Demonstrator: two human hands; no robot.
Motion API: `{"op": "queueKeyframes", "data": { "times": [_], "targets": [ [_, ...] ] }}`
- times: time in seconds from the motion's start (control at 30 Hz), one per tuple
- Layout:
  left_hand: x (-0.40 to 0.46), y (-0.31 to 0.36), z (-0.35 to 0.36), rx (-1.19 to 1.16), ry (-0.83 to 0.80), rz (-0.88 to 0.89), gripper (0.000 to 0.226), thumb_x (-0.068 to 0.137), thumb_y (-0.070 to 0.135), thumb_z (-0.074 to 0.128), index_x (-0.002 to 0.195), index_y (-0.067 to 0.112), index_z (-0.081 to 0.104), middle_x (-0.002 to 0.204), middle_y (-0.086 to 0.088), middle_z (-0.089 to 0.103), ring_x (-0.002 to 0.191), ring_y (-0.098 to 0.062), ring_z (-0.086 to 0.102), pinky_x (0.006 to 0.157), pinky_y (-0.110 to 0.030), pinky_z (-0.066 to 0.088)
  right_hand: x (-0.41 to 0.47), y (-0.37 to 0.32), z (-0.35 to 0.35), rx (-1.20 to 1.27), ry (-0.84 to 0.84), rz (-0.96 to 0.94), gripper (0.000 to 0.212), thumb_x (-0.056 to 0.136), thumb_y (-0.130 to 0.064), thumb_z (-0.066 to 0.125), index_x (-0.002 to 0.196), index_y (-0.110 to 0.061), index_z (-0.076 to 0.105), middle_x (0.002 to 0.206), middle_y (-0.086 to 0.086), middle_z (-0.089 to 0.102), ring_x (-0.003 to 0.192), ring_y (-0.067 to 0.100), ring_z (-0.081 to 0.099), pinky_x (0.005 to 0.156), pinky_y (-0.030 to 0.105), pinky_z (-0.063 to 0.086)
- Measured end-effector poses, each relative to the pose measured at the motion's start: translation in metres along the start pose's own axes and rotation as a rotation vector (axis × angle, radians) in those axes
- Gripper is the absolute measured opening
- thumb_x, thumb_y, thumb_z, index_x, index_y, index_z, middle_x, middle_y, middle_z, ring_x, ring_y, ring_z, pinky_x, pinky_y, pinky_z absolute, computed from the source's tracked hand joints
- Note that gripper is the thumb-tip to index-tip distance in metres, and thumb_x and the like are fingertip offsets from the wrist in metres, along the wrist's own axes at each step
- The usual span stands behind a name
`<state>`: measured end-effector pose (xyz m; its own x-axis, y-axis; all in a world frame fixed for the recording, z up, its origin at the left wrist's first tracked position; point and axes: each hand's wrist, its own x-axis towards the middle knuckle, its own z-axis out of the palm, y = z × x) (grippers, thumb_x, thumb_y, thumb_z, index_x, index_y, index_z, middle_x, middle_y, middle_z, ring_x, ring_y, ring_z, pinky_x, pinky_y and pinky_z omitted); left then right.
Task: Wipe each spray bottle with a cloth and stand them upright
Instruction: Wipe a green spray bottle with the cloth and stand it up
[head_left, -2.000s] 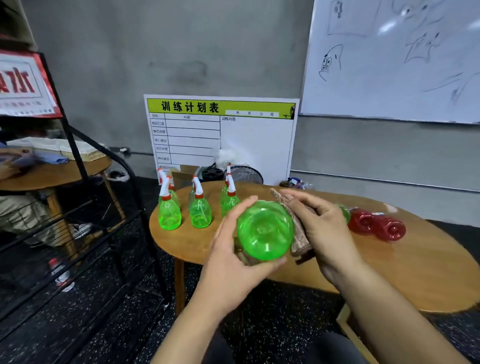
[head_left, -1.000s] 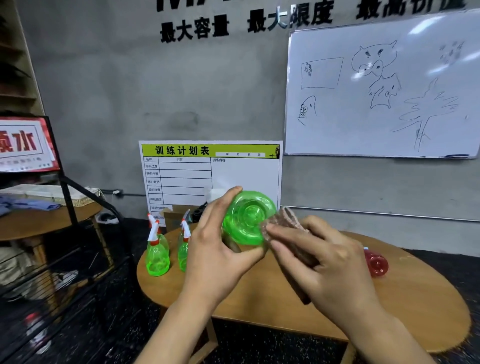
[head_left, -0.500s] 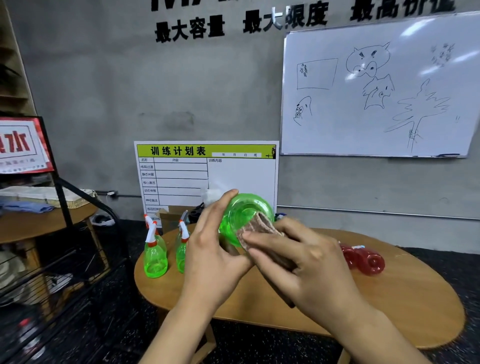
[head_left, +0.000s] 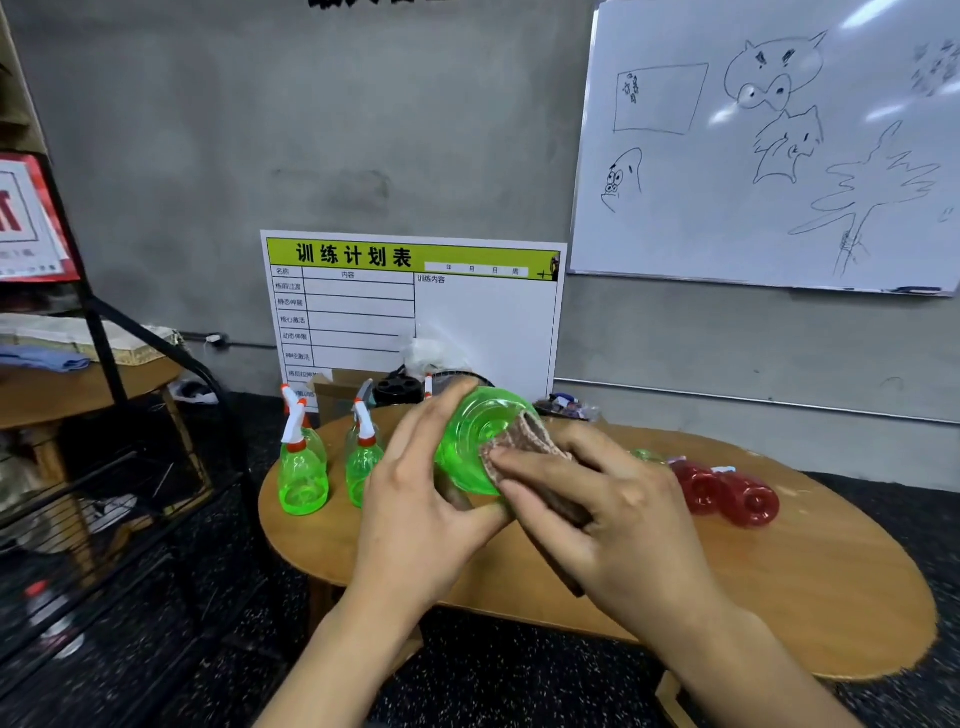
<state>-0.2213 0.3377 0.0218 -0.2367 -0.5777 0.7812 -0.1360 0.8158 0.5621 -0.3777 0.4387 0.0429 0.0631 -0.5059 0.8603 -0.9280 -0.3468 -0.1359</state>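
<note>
Item: green spray bottle (head_left: 475, 441), translucent thin-walled plastic, rounded body, ringed concave base turned toward me. It is held in the air above the near-left part of the wooden table (head_left: 779, 587).

Grip, left hand (head_left: 421, 512): my fingers and thumb curl round the bottle's body from the left side, thumb under the base rim. The trigger end is hidden behind my hand.

Grip, right hand (head_left: 608, 519): my fingers pinch a folded brown cloth (head_left: 519, 441), ribbed knit and soft, and press it against the base.

Handling, as I judge it: the bottle looks empty, so light; smooth and likely slippery; the walls probably flex if squeezed hard. Best taken round the widest part of the body, not by the nozzle.

Stock, standing: upright green bottles (head_left: 304, 467) at the table's left end, with white-and-orange trigger heads; the exact count is unclear behind my hand.

Stock, lying: red bottles (head_left: 727, 493) on their sides to the right, and part of another green one near them, apparently not yet stood up.
</note>
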Motion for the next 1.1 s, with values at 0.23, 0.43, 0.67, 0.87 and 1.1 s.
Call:
{"op": "queueKeyframes", "data": {
  "times": [0.23,0.43,0.67,0.87,1.1],
  "targets": [
    [-0.014,-0.036,0.013,-0.001,-0.074,-0.062,0.087,0.073,0.033,0.093,0.149,0.039,0.053,0.143,0.017,0.059,0.126,-0.01,0.062,0.088,-0.047,0.062,-0.01,0.028,0.021,-0.083,-0.021,0.054,0.025,0.097,-0.044,0.068,0.119,-0.038,0.077,0.094,-0.012,0.062,0.071,0.011,0.063,0.059,0.035,0.056],
    [-0.026,-0.063,0.027,0.019,-0.092,-0.129,0.09,0.07,0.035,0.09,0.15,0.042,0.051,0.143,0.019,0.059,0.129,-0.004,0.06,0.103,-0.041,0.056,-0.021,0.039,0.056,-0.016,-0.041,0.058,0.024,0.095,-0.039,0.072,0.119,-0.035,0.078,0.094,-0.012,0.063,0.072,0.005,0.059,0.056,0.03,0.054],
    [-0.051,-0.12,0.053,0.049,-0.131,-0.241,0.096,0.073,0.029,0.092,0.148,0.059,0.041,0.158,0.01,0.041,0.146,-0.004,0.043,0.115,-0.052,0.046,-0.047,0.084,0.117,0.597,0.08,0.707,0.024,0.091,-0.011,0.076,0.109,-0.027,0.081,0.105,-0.007,0.077,0.1,0.007,0.072,0.091,0.023,0.055],
    [-0.062,-0.157,0.076,-0.246,-0.198,-0.436,0.061,0.086,0.046,0.081,0.139,0.06,0.053,0.163,0.014,0.023,0.151,0.005,0.028,0.12,-0.048,0.043,-0.067,0.103,0.172,0.919,0.113,1.076,0.02,0.094,-0.003,0.071,0.107,-0.015,0.08,0.101,-0.005,0.081,0.093,0.003,0.075,0.075,0.014,0.056],
    [-0.058,-0.199,0.108,-0.215,-0.151,-0.51,0.051,0.091,0.051,0.07,0.138,0.058,0.051,0.159,0.019,0.027,0.149,0.006,0.031,0.122,-0.042,0.04,-0.092,0.146,0.209,0.865,0.059,1.14,0.02,0.093,-0.003,0.072,0.107,-0.016,0.08,0.096,-0.011,0.08,0.085,-0.004,0.074,0.068,0.008,0.053]
  ]
}}
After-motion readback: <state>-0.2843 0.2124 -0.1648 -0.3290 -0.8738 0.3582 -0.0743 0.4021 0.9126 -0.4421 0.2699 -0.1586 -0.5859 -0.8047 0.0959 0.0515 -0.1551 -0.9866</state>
